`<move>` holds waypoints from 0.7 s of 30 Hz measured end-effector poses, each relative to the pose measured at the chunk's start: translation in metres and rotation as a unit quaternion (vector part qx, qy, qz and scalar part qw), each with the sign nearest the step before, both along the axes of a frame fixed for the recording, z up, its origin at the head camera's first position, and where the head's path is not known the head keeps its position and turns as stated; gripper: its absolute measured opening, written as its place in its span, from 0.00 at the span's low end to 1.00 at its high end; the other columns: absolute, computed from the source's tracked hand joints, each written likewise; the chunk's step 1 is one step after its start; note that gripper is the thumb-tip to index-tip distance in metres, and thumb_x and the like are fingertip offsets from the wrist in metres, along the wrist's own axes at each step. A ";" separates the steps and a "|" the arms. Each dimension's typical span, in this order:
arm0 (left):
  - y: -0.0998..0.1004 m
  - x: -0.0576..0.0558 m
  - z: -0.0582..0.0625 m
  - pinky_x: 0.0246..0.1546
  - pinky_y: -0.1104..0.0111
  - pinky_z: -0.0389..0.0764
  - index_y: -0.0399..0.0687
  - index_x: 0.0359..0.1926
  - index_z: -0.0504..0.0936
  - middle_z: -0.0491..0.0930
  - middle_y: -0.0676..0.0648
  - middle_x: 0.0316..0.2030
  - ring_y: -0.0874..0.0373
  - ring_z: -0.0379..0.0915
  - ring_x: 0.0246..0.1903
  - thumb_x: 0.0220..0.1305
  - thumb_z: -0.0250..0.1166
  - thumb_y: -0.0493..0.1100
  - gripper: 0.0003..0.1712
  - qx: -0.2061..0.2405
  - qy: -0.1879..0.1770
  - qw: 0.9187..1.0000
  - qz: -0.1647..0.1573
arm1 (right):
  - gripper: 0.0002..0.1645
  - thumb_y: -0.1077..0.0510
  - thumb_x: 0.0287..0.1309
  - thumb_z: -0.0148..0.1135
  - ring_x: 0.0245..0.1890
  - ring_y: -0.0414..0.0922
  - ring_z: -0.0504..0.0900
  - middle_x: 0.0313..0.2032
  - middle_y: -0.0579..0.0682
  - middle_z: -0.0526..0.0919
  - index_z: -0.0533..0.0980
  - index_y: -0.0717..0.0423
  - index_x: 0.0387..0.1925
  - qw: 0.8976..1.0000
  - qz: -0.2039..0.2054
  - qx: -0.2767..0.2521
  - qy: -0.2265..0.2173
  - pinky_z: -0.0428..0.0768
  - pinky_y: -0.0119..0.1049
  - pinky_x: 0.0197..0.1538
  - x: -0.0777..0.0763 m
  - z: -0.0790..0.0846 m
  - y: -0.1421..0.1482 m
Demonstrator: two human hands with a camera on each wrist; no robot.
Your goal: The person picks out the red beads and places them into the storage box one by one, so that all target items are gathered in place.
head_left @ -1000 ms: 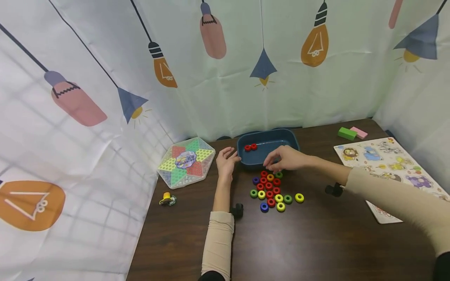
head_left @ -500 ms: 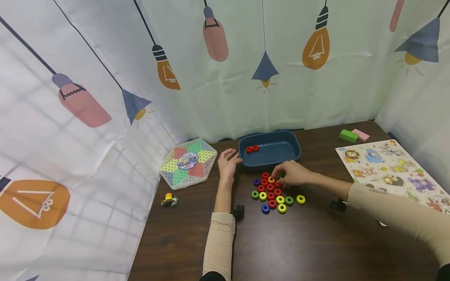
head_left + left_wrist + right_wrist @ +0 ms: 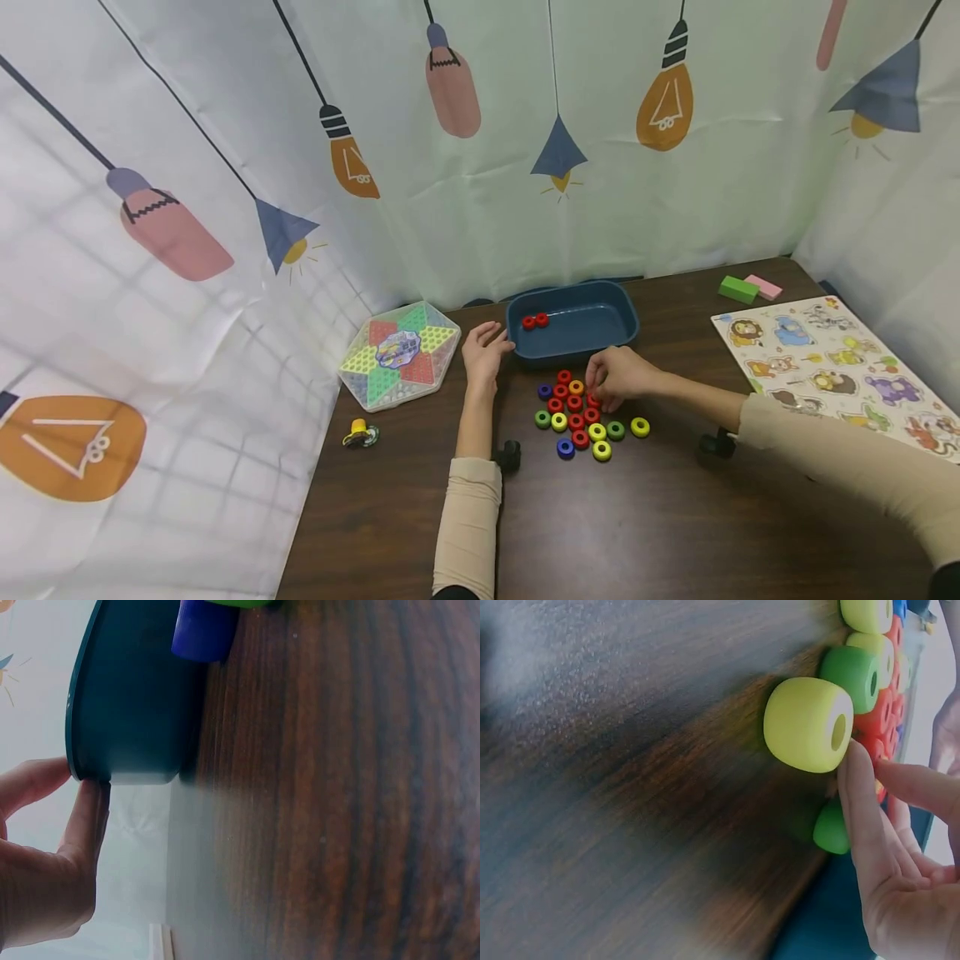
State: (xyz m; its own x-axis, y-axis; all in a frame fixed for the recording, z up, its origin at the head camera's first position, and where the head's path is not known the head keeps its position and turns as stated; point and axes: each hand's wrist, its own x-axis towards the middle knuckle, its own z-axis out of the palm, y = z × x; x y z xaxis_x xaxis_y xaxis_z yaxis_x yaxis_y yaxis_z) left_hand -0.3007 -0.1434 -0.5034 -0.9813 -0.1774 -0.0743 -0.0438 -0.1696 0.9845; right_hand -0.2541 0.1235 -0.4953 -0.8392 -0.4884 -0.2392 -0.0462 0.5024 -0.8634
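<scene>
A blue tray [image 3: 592,321] stands at the back of the table with two small red beads [image 3: 542,320] inside. My left hand [image 3: 482,354] is at the tray's left end; in the left wrist view its extended fingertips touch the tray [image 3: 135,697] near the rim corner. In front of the tray lies a cluster of ring-shaped beads, mostly red, with yellow, green, blue and orange ones. My right hand [image 3: 621,375] reaches down at the cluster's right side. Its thumb and finger pinch a red bead [image 3: 871,748], partly hidden, between a yellow bead [image 3: 802,726] and a green bead [image 3: 832,827].
A hexagonal star-patterned game board [image 3: 397,354] lies left of the tray, with a small yellow-topped toy [image 3: 359,431] in front. At right are an animal picture board [image 3: 832,358], a green block [image 3: 738,289] and a pink block [image 3: 765,287]. A patterned curtain hangs behind.
My right hand has come down from the tray's front edge to the beads, and its fingers have closed on a red one. The left hand stays at the tray's end.
</scene>
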 end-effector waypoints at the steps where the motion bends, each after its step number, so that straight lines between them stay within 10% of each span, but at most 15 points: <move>1: 0.000 0.000 0.000 0.51 0.65 0.80 0.33 0.65 0.65 0.70 0.34 0.63 0.46 0.73 0.60 0.51 0.66 0.21 0.39 0.002 -0.001 1.000 -0.002 | 0.09 0.72 0.50 0.66 0.23 0.56 0.86 0.29 0.59 0.85 0.78 0.65 0.35 1.000 0.003 0.000 -0.002 0.85 0.48 0.28 0.001 0.001 0.000; 11: -0.003 0.001 0.000 0.49 0.66 0.81 0.34 0.65 0.66 0.73 0.36 0.62 0.49 0.74 0.59 0.52 0.66 0.22 0.38 0.019 -0.012 1.000 -0.002 | 0.13 0.71 0.54 0.65 0.30 0.59 0.87 0.38 0.61 0.86 0.78 0.67 0.43 0.998 0.049 -0.033 -0.034 0.84 0.54 0.36 -0.019 0.054 0.002; 21: -0.002 0.000 -0.003 0.46 0.66 0.82 0.33 0.64 0.67 0.75 0.36 0.59 0.50 0.76 0.57 0.49 0.67 0.21 0.39 0.042 -0.018 0.999 0.010 | 0.18 0.70 0.57 0.64 0.35 0.61 0.86 0.44 0.64 0.85 0.77 0.66 0.50 0.998 0.040 -0.035 -0.016 0.83 0.56 0.42 -0.090 0.082 -0.012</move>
